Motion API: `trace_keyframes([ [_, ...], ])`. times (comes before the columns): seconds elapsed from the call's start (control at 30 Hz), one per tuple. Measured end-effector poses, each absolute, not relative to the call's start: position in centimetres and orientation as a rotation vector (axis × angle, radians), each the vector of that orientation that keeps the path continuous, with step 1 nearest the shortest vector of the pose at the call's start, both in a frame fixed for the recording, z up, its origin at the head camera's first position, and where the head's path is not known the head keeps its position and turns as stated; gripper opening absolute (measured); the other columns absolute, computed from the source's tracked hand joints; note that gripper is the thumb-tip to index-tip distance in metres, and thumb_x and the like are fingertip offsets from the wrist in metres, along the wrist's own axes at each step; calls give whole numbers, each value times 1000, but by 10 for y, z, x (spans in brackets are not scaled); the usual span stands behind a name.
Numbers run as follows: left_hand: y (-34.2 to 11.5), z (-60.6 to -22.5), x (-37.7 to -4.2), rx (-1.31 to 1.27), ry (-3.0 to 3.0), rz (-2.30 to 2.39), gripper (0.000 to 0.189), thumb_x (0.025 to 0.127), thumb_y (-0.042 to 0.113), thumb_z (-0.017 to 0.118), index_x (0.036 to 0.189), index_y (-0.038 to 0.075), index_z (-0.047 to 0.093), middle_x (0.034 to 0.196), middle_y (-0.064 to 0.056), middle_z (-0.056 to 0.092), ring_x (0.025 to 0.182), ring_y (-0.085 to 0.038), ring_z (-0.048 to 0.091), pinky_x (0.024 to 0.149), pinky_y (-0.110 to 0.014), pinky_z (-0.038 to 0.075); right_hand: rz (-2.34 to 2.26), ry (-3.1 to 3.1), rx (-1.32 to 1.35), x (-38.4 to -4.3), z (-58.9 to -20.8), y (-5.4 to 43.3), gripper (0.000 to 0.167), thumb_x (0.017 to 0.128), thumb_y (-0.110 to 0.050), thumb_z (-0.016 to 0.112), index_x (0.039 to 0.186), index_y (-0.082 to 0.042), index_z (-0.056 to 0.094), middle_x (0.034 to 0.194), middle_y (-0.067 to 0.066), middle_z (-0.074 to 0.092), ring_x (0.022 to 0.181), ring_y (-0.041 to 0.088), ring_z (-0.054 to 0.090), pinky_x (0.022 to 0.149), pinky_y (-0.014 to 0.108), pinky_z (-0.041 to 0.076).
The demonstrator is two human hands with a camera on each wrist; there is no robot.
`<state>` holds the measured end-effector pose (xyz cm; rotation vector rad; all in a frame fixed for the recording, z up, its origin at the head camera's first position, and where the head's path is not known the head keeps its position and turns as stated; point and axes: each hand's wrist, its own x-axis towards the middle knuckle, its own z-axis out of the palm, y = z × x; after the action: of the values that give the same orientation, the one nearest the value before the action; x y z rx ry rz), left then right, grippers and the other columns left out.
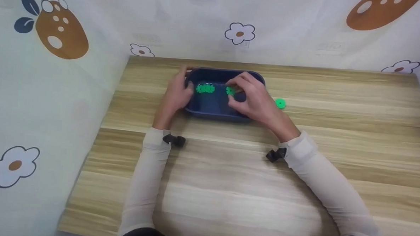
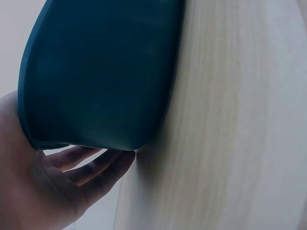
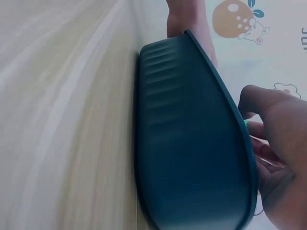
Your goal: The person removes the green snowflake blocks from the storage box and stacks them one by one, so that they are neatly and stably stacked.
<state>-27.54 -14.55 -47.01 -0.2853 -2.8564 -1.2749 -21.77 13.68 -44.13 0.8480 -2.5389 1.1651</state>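
The right hand (image 1: 253,97) has its grip nearly together, thumb and forefinger tips clamped on a green disc (image 1: 229,91) with a notched edge, over the right half of a dark blue bin (image 1: 214,104); its other fingers are bent, and only a sliver of green shows past the rim in the right wrist view. The left hand (image 1: 178,91) has its grip clamped on the bin's nine o'clock end, thumb at the inner side of the rim and fingers along the outside wall. The bin is an oblong with rounded corners and a narrow lip, smooth and plastic-looking, with shallow ripples along part of its outer side. Inside, toward nine o'clock, a short row of green notched pieces (image 1: 205,88) lies close together, in touch or overlapping, too small to tell which. A loose green disc (image 1: 280,103), round with a small dark centre, lies flat outside the bin, just past its three o'clock end. The bench (image 1: 211,174) has a streaky pale wood grain. At twelve o'clock beyond it, an off-white wall covering (image 1: 288,40) carries outlined flowers with brown centres.
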Motion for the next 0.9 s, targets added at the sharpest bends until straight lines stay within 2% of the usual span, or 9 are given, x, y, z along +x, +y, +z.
trace_keyframes([
  [0.17, -145, -469, -276, -288, -2853, -1271, 49, 105, 6, 54, 153, 14, 50, 152, -15, 62, 145, -32, 56, 125, -52, 44, 1247, -2524, 838, -212, -438, 152, 30, 96, -15, 77, 125, -9, 74, 122, 5, 67, 107, 14, 71, 96, 31, 63],
  [0.4, -146, -471, -275, -304, -2810, -1329, 50, 102, 5, 54, 150, 17, 52, 140, -15, 67, 130, -31, 62, 114, -52, 50, 1322, -2521, 799, -205, -436, 172, 31, 95, -10, 77, 125, -10, 74, 124, 4, 68, 107, 15, 74, 93, 40, 65],
  [0.5, -146, -472, -275, -297, -2811, -1333, 50, 102, 5, 54, 151, 17, 52, 142, -15, 66, 131, -31, 62, 115, -52, 50, 1340, -2516, 805, -203, -440, 179, 31, 94, -9, 77, 125, -8, 74, 123, 4, 69, 106, 15, 74, 93, 42, 65],
  [0.73, -146, -472, -274, -285, -2820, -1334, 51, 103, 5, 53, 153, 16, 51, 145, -17, 64, 133, -31, 61, 116, -54, 49, 1366, -2460, 860, -193, -448, 193, 32, 93, -6, 79, 125, -2, 74, 122, 7, 70, 105, 17, 74, 92, 34, 65],
  [0.9, -145, -471, -273, -275, -2830, -1335, 50, 104, 6, 53, 152, 21, 51, 145, -15, 64, 133, -30, 61, 116, -53, 50, 1354, -2482, 838, -186, -450, 206, 34, 93, -4, 79, 126, -2, 74, 123, 6, 70, 105, 17, 75, 90, 38, 66],
])
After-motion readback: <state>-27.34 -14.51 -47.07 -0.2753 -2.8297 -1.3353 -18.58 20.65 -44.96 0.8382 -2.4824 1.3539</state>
